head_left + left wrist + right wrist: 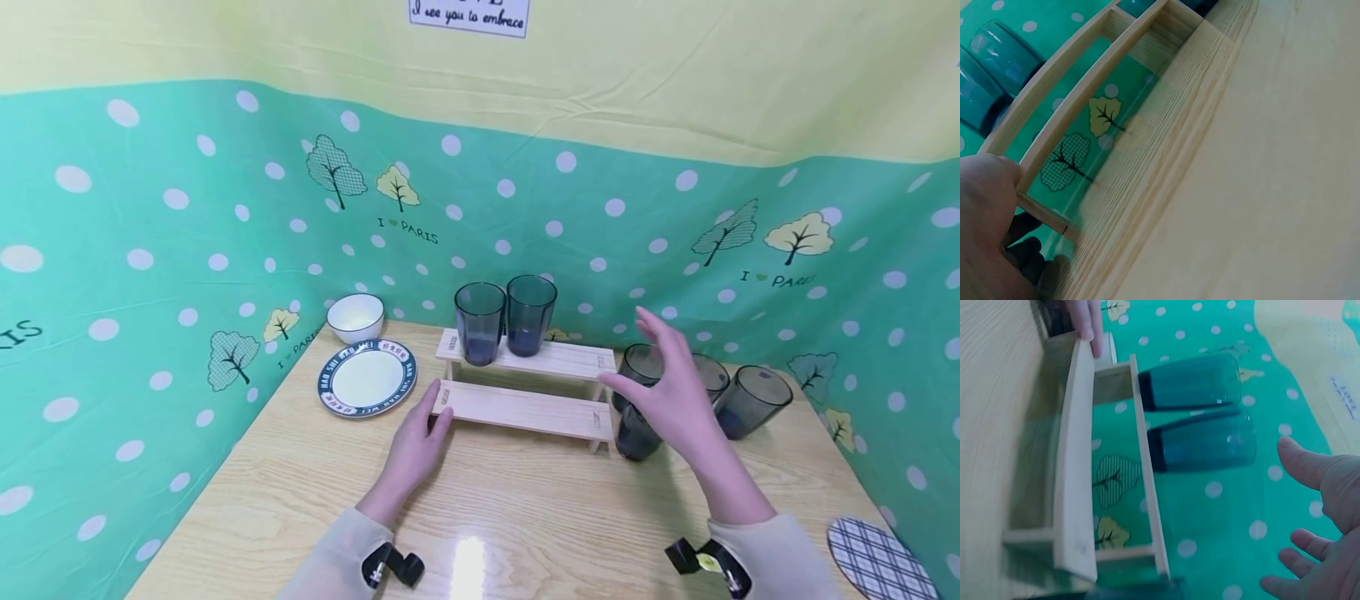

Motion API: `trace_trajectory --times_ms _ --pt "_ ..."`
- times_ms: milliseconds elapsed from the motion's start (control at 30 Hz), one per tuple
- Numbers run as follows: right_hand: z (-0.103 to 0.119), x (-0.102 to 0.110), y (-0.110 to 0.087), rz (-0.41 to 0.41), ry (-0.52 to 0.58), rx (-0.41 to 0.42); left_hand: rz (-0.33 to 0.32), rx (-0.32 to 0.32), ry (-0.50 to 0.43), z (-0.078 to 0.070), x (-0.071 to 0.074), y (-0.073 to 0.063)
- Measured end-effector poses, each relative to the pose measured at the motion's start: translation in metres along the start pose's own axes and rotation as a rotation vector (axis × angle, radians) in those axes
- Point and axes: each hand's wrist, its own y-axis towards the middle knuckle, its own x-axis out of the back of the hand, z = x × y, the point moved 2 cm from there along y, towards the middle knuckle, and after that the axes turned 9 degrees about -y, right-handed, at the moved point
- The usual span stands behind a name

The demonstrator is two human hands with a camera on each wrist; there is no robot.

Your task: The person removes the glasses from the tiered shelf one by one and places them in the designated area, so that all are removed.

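Right hand (671, 402) is spread wide, empty; closest dark glass (636, 437) sits just below its thumb, looks upright. Left hand (416, 446) pinches one end of wooden rack (525, 407), long axis running rightward from it.

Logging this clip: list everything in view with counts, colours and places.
stepped wooden shelf: one, pale, mid-table
tumblers: at least six, dark see-through, two upright on the shelf's upper board, the rest right of the shelf
bowl: one, white, dark-rimmed, table's far left
plate: one, white, blue lettered rim, in front of the bowl
checked disc: one, white and dark, near right
table: one, light wood, beneath
printed cloth: green and yellow, behind
wrist devices: two, black, one per wrist
sleeves: two, pale, near edge
left grip: one, bare, holding the shelf's left end
right grip: one, bare, open by the right-hand tumblers
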Motion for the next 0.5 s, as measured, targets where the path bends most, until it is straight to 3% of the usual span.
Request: trace_trajectory --times_ms 200,500 --pt "0.018 -0.016 0.017 0.031 0.088 0.042 -0.007 -0.019 0.008 0.001 0.0 -0.001" --pt "0.043 -0.038 0.044 0.07 0.134 0.068 -0.005 -0.015 0.003 0.001 0.0 0.0"
